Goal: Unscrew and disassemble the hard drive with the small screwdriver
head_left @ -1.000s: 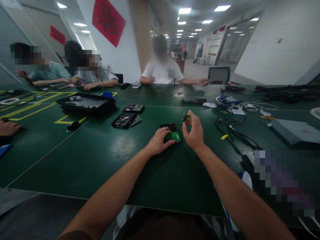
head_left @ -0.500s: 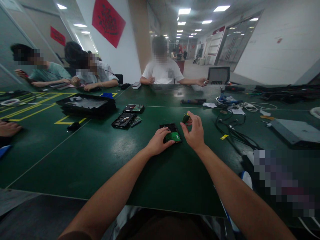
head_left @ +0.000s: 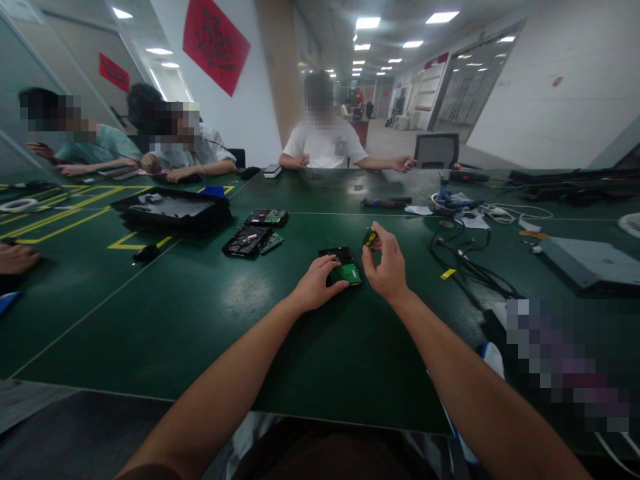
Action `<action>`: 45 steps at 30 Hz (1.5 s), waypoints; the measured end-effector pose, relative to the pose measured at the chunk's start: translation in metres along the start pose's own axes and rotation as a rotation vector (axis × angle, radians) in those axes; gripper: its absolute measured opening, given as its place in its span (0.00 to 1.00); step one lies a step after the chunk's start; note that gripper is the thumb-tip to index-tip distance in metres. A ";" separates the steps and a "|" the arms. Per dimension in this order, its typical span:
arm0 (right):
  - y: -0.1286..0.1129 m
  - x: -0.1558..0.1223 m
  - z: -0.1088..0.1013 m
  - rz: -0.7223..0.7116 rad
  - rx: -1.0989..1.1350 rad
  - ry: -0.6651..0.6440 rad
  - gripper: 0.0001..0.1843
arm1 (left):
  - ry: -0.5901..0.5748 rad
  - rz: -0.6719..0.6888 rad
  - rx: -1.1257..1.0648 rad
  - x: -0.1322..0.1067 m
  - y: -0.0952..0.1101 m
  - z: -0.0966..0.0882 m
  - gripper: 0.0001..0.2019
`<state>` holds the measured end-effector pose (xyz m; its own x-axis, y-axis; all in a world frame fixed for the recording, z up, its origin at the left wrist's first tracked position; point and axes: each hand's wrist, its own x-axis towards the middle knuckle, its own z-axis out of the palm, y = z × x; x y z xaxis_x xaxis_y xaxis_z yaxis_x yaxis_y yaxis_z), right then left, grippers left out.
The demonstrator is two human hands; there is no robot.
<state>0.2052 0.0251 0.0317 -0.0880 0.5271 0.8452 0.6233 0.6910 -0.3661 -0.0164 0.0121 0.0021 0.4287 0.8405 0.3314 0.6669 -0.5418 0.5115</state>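
Note:
A black hard drive (head_left: 341, 264) with a green circuit board on top lies on the dark green table (head_left: 200, 313) in front of me. My left hand (head_left: 316, 284) rests on its left side, fingers curled over the board and pressing it down. My right hand (head_left: 385, 263) hovers just right of the drive, fingers pinched round the handle of a small yellow-and-black screwdriver (head_left: 369, 237). The tool's tip is hidden behind my fingers.
Two more opened drives (head_left: 249, 239) (head_left: 267, 217) and a black tray (head_left: 173, 209) lie to the left. Black cables (head_left: 463, 263) and a grey device (head_left: 587, 262) sit to the right. Three people sit across the table; another person's hand (head_left: 17, 257) rests at the left edge.
My right hand has shifted slightly, turning the small screwdriver in its fingers. My left hand stays on the drive.

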 end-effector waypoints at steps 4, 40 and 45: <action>0.002 -0.001 0.002 0.009 -0.008 0.003 0.33 | 0.001 0.002 0.003 0.000 -0.002 0.002 0.29; -0.003 0.003 -0.005 0.025 -0.010 -0.012 0.31 | -0.005 -0.017 -0.016 -0.001 -0.001 0.000 0.30; -0.001 0.002 -0.004 0.035 -0.020 -0.004 0.32 | -0.018 -0.018 -0.028 -0.001 -0.001 0.000 0.31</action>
<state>0.2074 0.0233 0.0357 -0.0690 0.5525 0.8307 0.6417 0.6621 -0.3870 -0.0176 0.0121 0.0016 0.4278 0.8499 0.3077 0.6574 -0.5262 0.5393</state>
